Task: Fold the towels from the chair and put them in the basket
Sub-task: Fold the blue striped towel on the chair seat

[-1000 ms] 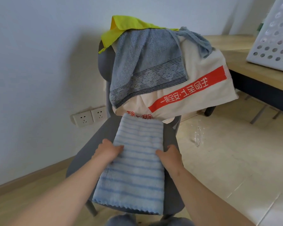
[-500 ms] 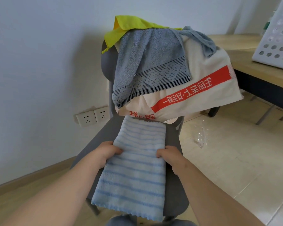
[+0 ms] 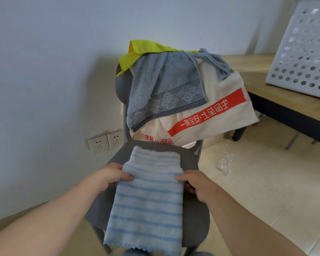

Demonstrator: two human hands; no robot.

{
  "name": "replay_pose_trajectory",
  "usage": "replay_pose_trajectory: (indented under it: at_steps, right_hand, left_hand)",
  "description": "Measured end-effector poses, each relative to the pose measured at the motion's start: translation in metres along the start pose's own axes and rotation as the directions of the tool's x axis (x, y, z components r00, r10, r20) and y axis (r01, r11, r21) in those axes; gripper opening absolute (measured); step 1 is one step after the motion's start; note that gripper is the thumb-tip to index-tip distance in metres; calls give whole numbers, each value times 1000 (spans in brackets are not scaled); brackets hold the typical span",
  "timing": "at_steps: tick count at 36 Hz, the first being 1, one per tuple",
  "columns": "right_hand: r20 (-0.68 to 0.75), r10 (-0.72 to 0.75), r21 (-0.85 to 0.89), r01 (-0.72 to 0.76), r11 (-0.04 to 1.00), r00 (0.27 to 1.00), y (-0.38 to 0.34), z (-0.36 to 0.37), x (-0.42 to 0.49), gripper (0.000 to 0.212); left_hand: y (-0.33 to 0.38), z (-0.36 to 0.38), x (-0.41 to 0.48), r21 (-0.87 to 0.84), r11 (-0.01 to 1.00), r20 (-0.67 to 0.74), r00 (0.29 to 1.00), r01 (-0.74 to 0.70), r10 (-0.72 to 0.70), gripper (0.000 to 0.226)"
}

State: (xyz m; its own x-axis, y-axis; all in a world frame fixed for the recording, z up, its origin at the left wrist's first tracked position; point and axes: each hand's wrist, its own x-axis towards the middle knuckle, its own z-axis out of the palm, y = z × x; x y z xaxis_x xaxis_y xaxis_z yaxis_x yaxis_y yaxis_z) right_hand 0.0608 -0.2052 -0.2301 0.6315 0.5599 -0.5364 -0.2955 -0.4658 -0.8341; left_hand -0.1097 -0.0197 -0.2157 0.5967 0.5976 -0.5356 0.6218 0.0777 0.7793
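Lower centre: pale blue striped terry towel (image 3: 148,200) lies on the grey plastic chair (image 3: 190,159) seat, near end overhanging. Left hand (image 3: 112,175) and right hand (image 3: 197,184) each pinch a side edge midway. The towel looks soft, light and limp, so it is probably best held at its edges.

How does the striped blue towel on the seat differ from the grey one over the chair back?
The striped blue towel lies flat on the seat, held at its edges by the left hand and right hand; the grey towel hangs rumpled over the backrest, untouched. The blue one is striped all over; the grey one is plain with one dark band. Both look fluffy.
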Motion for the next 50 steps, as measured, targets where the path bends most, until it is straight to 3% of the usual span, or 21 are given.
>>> replay_pose_trajectory:
  at_steps: [3,8,13,16,21,24,27,30,33,37,43,46,50]
  right_hand:
    - [-3,-41,12,41,999,999,-24,-3,-6,10]
    - [30,-137,247,125,961,990,-78,-6,-15,12]
    - [-7,-331,485,292,824,944,-120,-5,-32,16]
    - [-32,-401,580,344,739,915,-124,-5,-37,6]
    - [-103,-333,442,343,829,937,-81,2,-29,30]
    - [-86,-200,282,216,935,976,-26,12,-26,31]
    - [-95,-43,78,50,996,995,25,18,-29,21]
    - [-107,-47,-93,37,995,993,42,18,-31,14]
    - [-75,-19,-115,10,993,997,39,20,-31,26]
    - [-146,-32,-162,8,987,989,37,21,-27,33]
    - [-209,-129,-154,98,983,969,29,25,-18,20]
    - [-187,-165,-108,146,983,968,15,27,-17,7]
    - [-199,-225,-3,229,974,954,-10,25,-14,6]
  left_hand:
    - [28,-12,-6,44,997,-27,997,-70,71,13]
    - [82,-31,-19,89,978,-136,971,-186,197,13]
    - [119,-39,-36,-194,906,-176,922,-377,346,22]
    - [120,-38,-41,-334,830,-174,895,-447,411,19]
    - [71,-18,-33,-372,834,-198,913,-406,356,8]
    - [16,5,-23,-393,882,-152,964,-262,219,13]
    - [-33,25,-20,-234,968,-148,987,-93,59,20]
    - [-47,34,-21,-125,990,-220,975,-63,34,26]
    - [-36,32,-22,62,998,-199,979,-19,31,34]
    - [-23,26,-16,248,968,-201,979,38,13,48]
    - [-14,28,-1,115,990,-231,967,-78,103,65]
    - [-9,28,4,73,984,-272,946,-162,176,47]
    - [2,20,12,-7,932,-384,861,-363,333,22]
